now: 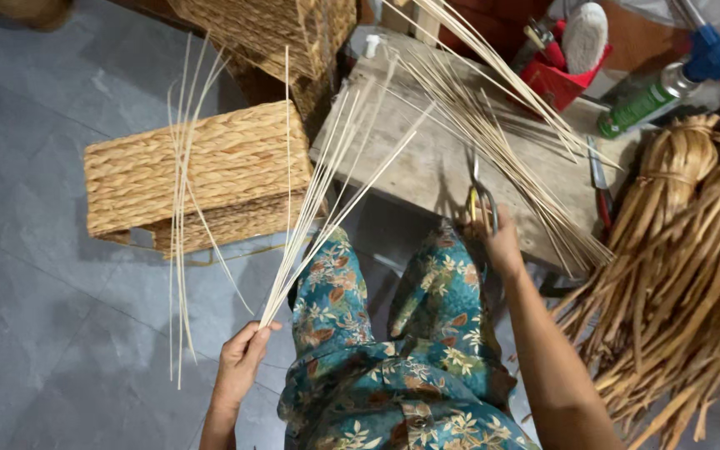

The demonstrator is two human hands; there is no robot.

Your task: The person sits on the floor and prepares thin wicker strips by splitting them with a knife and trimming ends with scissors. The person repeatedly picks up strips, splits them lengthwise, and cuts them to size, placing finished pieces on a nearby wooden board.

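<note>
My left hand [242,360] is low on the left and grips the ends of a bunch of thin pale cane sticks [320,196], which fan upward toward a woven basket [197,171]. Over at the wooden bench [427,158], my right hand [497,242] holds a pair of scissors [481,196], blades pointing away from me. A larger pile of cane sticks [502,142] lies across the bench beside the scissors. Several loose sticks [179,217] hang down in front of the basket.
A thick bundle of dried brown straw [685,275] fills the right side. A second woven basket [272,29] stands behind the first. A red tool holder [564,79], a green spray can [656,100] and a knife [600,183] lie on the bench. Grey tiled floor [35,292] is on the left.
</note>
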